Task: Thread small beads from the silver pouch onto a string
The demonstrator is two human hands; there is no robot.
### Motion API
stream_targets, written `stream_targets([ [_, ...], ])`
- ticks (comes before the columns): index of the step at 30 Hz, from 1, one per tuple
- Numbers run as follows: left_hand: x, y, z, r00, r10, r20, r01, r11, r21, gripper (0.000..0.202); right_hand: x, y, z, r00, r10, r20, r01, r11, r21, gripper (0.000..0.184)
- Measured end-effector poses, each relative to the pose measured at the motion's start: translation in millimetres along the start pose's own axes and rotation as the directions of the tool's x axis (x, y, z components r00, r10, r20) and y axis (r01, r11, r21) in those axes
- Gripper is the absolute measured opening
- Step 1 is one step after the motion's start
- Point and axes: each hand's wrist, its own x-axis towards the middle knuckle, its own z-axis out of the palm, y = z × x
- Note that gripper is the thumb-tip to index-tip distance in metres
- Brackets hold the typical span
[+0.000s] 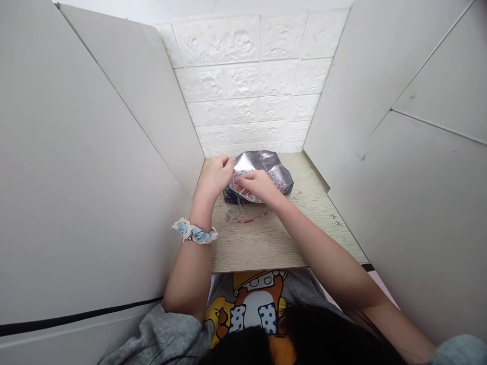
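Observation:
On the wooden tabletop lies a silver foil bag [262, 159], its front showing many small pink and clear beads [279, 180]. My left hand [217, 175] is at the bag's left edge, fingertips pinched together; what they hold is too small to make out. Over the beads, my right hand [258, 185] points leftward with its thumb and finger closed in a pinch, and any item between them cannot be made out. A thin string of reddish beads [249, 220] curves across the table below the bag, beside a loop of clear beads [233, 213].
White panels [125, 101] [380, 126] rise on both sides of the narrow wooden table [243, 248]. A white brick-pattern wall [251, 81] closes the back. Small shiny bits [335, 220] lie near the table's right edge. A blue scrunchie [196, 233] circles my left wrist.

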Motion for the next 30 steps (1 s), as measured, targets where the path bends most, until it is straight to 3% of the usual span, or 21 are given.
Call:
stream_targets([
  [3,0,2,4.3,0.989,-0.039,0.141,0.061,0.986,-0.156,0.039,2,5,-5,1.000,0.025,-0.005,-0.023,0.954,0.300,0.028],
  [7,-3,8,9.5,0.950,-0.086,0.300,0.170,0.948,-0.268,0.049,6,12,-6,0.998,0.038,-0.049,-0.012,0.892,0.452,0.023],
  [10,-3,10,12.2,0.938,-0.082,0.338,0.188,0.936,-0.296,0.051,8,13,-5,0.997,0.069,-0.033,-0.041,0.851,0.523,0.021],
  [12,-3,9,13.6,0.952,-0.046,0.302,0.134,0.952,-0.276,0.047,8,12,-7,0.997,0.072,-0.013,-0.052,0.826,0.562,0.020],
  [15,-1,6,13.7,0.973,0.012,0.232,0.028,0.985,-0.168,0.040,7,12,-10,0.997,0.066,-0.034,-0.041,0.871,0.490,0.020],
  [19,-1,3,8.7,0.977,0.017,0.212,-0.010,0.999,-0.034,0.037,6,14,-13,0.997,0.018,-0.069,-0.002,0.975,0.224,0.024],
  [24,-1,0,2.8,0.977,0.024,0.211,-0.015,0.999,-0.040,0.033,4,11,-12,0.996,-0.087,-0.030,0.091,0.985,0.145,0.029],
  [30,3,-2,7.1,0.990,-0.009,0.142,-0.002,0.997,0.075,0.030,2,8,-13,0.979,-0.176,-0.107,0.181,0.983,0.035,0.049],
])
